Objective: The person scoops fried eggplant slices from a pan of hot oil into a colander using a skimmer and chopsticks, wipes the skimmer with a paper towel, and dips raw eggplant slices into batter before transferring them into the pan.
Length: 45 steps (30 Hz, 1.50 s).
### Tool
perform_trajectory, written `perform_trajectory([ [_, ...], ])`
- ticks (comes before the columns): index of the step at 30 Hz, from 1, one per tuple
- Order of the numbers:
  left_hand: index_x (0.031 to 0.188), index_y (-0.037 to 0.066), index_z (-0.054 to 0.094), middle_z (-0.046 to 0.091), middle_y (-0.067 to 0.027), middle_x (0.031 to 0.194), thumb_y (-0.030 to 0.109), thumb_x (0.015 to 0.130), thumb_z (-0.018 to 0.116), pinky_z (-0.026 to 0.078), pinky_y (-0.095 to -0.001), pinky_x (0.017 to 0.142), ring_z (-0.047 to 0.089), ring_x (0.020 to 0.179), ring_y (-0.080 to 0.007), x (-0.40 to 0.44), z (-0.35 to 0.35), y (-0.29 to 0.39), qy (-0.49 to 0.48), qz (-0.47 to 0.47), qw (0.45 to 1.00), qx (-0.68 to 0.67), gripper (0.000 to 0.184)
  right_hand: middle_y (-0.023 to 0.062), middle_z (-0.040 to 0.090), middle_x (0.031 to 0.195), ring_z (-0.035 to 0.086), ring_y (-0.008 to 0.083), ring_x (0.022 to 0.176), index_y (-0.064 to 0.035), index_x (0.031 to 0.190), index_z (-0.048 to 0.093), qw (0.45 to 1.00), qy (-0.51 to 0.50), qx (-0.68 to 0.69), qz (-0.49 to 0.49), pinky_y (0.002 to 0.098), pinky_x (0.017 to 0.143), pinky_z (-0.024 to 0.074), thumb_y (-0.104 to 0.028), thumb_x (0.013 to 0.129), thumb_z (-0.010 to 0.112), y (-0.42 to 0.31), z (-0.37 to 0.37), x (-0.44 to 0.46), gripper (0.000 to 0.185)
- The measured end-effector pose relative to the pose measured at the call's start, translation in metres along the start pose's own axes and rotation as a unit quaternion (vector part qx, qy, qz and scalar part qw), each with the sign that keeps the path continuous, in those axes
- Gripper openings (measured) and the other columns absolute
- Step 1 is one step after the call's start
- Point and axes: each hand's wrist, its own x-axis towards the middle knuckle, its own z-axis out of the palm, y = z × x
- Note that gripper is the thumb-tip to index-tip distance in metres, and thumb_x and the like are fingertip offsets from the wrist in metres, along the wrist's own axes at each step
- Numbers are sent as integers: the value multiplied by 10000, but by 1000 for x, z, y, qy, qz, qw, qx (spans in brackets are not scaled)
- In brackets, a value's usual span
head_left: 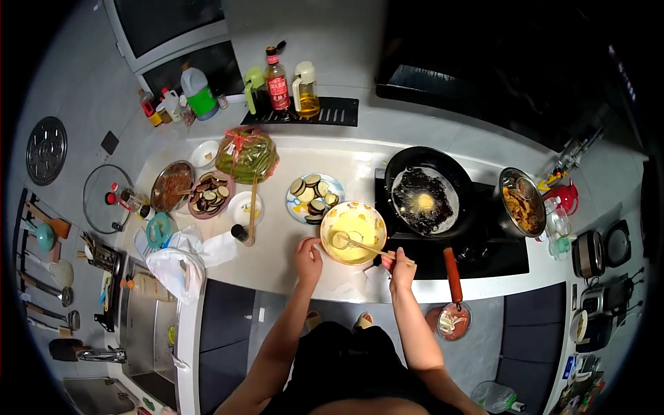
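Observation:
My right hand (401,270) is closed around a pair of chopsticks (370,248), whose tips reach into a patterned bowl (326,255) of yellow batter. At the chopstick tips, a round eggplant slice (341,239) lies in the batter. My left hand (308,261) has curled fingers against the bowl's left side. Behind the bowl stands a plate (295,207) of raw eggplant slices (316,196). To the right, a black frying pan (400,171) sits on the cooktop, with one yellow battered piece (424,202) in its oil.
A steel pot (512,173) of cooked food stands right of the pan. The pan's red handle (452,273) juts over the counter's front edge. Left are a white bowl (242,207), another eggplant plate (211,196), bagged green vegetables (247,156) and a cloth (176,266).

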Motion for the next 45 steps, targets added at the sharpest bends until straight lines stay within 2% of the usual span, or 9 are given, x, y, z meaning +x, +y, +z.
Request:
perform_trajectory([
  [4, 833, 28, 563, 552, -110, 881, -75, 698, 462, 434, -325, 712, 538, 816, -278, 9, 11, 13, 21, -26, 999, -36, 197, 133, 607, 745, 601, 167, 582, 68, 853, 557, 998, -3, 67, -11, 224, 517, 508, -239, 870, 475, -36, -6, -2, 318],
  [10, 819, 24, 562, 551, -110, 871, -74, 707, 458, 432, -321, 735, 536, 832, -274, 22, 36, 44, 13, -8, 996, -87, 182, 131, 605, 752, 613, 179, 608, 69, 859, 557, 977, 58, 151, -141, 236, 537, 517, -231, 871, 475, -106, -33, 13, 312],
  [14, 815, 29, 565, 549, -109, 873, -69, 706, 461, 431, -323, 735, 530, 842, -277, 24, 46, 63, -9, 14, 998, -65, 180, 119, 611, 683, 592, 137, 554, 65, 808, 575, 965, 89, 101, -226, 195, 502, 473, -234, 867, 491, -121, -36, 41, 316],
  [17, 813, 33, 568, 549, -108, 869, -64, 702, 466, 429, -322, 734, 528, 844, -278, 23, 52, 65, -14, 31, 997, -67, 179, 97, 610, 617, 534, 92, 475, 59, 710, 589, 954, 96, -28, -282, 190, 452, 423, -245, 861, 504, -107, -32, 76, 350],
  [29, 809, 41, 572, 547, -105, 865, -62, 698, 471, 424, -327, 745, 529, 846, -278, 23, 52, 67, -22, 33, 997, -64, 181, 58, 608, 656, 545, 86, 552, 77, 833, 609, 924, 102, -160, -333, 190, 532, 428, -184, 837, 547, -110, -21, 75, 268],
  [32, 813, 43, 572, 547, -105, 865, -61, 699, 474, 425, -325, 744, 529, 850, -277, 25, 53, 67, -19, 47, 997, -57, 183, 67, 601, 666, 570, 90, 577, 84, 826, 598, 930, 113, -117, -330, 185, 549, 448, -205, 840, 551, -117, -21, 52, 293],
  [36, 817, 43, 566, 545, -104, 874, -64, 699, 471, 426, -323, 741, 529, 843, -275, 22, 47, 57, -16, 42, 998, -52, 185, 83, 613, 680, 568, 94, 580, 76, 863, 587, 953, 47, -14, -298, 195, 561, 460, -176, 849, 532, -102, -21, 23, 259],
  [41, 807, 35, 553, 544, -102, 878, -73, 693, 464, 426, -325, 737, 528, 831, -273, 16, 33, 35, -9, 10, 999, -43, 181, 109, 626, 740, 582, 107, 639, 66, 898, 581, 971, -37, -30, -235, 216, 617, 478, -194, 863, 504, -58, -8, -21, 273],
  [45, 800, 31, 553, 546, -103, 872, -82, 684, 461, 428, -328, 731, 530, 827, -272, 9, 23, 20, -3, -9, 999, -36, 187, 88, 629, 739, 579, 94, 641, 61, 900, 596, 950, -120, -161, -240, 213, 589, 472, -137, 840, 539, -20, -1, -30, 214],
])
